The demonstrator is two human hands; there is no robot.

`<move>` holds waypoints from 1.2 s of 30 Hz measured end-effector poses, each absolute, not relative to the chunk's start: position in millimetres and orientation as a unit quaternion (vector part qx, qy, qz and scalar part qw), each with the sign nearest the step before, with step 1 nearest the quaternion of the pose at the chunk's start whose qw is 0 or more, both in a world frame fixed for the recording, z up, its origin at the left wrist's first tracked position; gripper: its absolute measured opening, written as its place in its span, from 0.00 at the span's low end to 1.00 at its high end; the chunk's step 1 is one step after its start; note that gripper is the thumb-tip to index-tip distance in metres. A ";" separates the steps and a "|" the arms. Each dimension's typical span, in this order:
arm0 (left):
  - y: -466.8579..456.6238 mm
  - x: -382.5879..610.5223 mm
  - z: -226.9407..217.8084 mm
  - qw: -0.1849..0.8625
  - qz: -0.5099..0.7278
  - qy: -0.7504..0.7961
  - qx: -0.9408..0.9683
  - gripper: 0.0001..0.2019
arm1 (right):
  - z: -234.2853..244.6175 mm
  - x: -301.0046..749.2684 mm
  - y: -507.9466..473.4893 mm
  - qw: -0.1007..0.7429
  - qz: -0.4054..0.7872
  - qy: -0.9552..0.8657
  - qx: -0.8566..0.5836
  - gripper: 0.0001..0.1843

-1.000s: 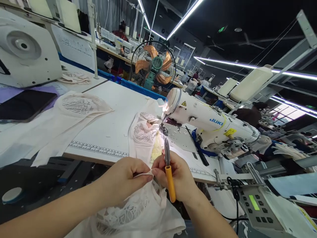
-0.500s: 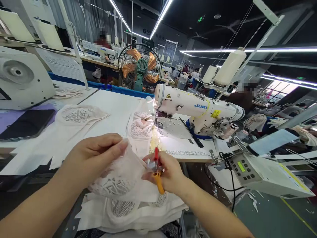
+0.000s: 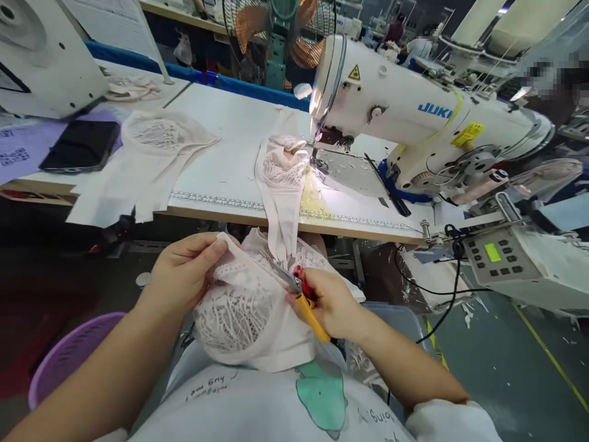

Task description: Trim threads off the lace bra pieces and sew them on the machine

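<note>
My left hand (image 3: 184,273) is closed on the top edge of a white lace garment piece (image 3: 243,313) held over my lap. My right hand (image 3: 329,301) grips yellow-handled thread snips (image 3: 301,294), whose blades lie against the lace near its upper edge. A second lace piece (image 3: 280,178) hangs off the table edge (image 3: 207,212) under the needle of the white sewing machine (image 3: 414,129).
Another lace piece (image 3: 161,138) and a black phone (image 3: 80,144) lie on the table at left. A control panel (image 3: 499,258) hangs at right, with cables. A purple basket (image 3: 69,353) stands at lower left. A fan (image 3: 280,24) and other workers are behind.
The view has tilted down toward my lap. Both hands dropped below the table edge with the lace piece, and the snips now lie on its edge.
</note>
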State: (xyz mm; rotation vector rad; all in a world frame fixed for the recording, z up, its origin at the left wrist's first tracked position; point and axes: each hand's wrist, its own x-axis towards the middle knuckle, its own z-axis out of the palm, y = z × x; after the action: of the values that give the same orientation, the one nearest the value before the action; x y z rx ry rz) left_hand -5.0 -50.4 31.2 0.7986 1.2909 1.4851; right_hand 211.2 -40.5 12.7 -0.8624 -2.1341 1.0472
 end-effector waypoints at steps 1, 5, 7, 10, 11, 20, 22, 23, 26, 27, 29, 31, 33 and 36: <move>-45.5 -5.4 23.4 0.511 0.603 0.523 0.320 0.11 | 9.0 211.7 -36.2 0.302 0.385 -0.808 -0.329 0.11; -19.0 -10.3 7.5 0.545 0.585 0.508 0.321 0.13 | -3.3 211.1 -12.9 0.317 0.334 -0.820 -0.340 0.08; -7.5 -12.3 5.6 0.548 0.581 0.506 0.326 0.14 | -8.7 211.5 -4.2 0.329 0.316 -0.823 -0.340 0.05; 2.7 -12.7 4.7 0.540 0.571 0.510 0.350 0.13 | -18.0 214.7 -0.4 0.329 0.312 -0.830 -0.325 0.04; 4.5 -12.6 4.5 0.532 0.569 0.513 0.360 0.12 | -21.3 216.0 -1.5 0.323 0.312 -0.832 -0.325 0.04; 23.2 -21.3 1.2 0.497 0.549 0.425 0.520 0.05 | -30.0 226.4 -8.3 0.262 0.343 -0.823 -0.370 0.07; 28.6 -21.1 1.2 0.501 0.538 0.415 0.535 0.03 | -25.5 229.5 -3.3 0.249 0.373 -0.815 -0.367 0.08; 31.0 -20.6 1.3 0.501 0.533 0.418 0.538 0.03 | -22.9 230.7 -0.1 0.246 0.393 -0.808 -0.364 0.08; 36.8 -18.4 1.5 0.511 0.523 0.430 0.530 0.04 | -16.4 231.2 11.6 0.244 0.487 -0.749 -0.377 0.07; 38.5 -17.9 1.4 0.516 0.518 0.437 0.524 0.05 | -15.3 229.9 16.0 0.245 0.525 -0.717 -0.387 0.07; 41.7 -17.6 1.1 0.529 0.506 0.438 0.522 0.06 | -14.8 225.2 25.5 0.246 0.587 -0.661 -0.397 0.06; 44.9 -18.5 1.1 0.545 0.494 0.435 0.519 0.06 | -15.4 218.4 35.4 0.247 0.621 -0.636 -0.385 0.05; 47.4 -21.3 2.0 0.565 0.481 0.425 0.518 0.04 | -14.8 211.2 45.2 0.238 0.640 -0.633 -0.365 0.07; 48.1 -30.0 7.7 0.605 0.431 0.421 0.521 0.05 | -10.1 202.3 55.7 0.204 0.652 -0.651 -0.331 0.10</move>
State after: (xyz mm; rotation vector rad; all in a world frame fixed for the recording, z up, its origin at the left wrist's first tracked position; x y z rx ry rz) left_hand -30.0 48.1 7.7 1.2059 0.9739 0.9968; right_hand 202.3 55.7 -10.1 -0.9221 -1.8152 1.8195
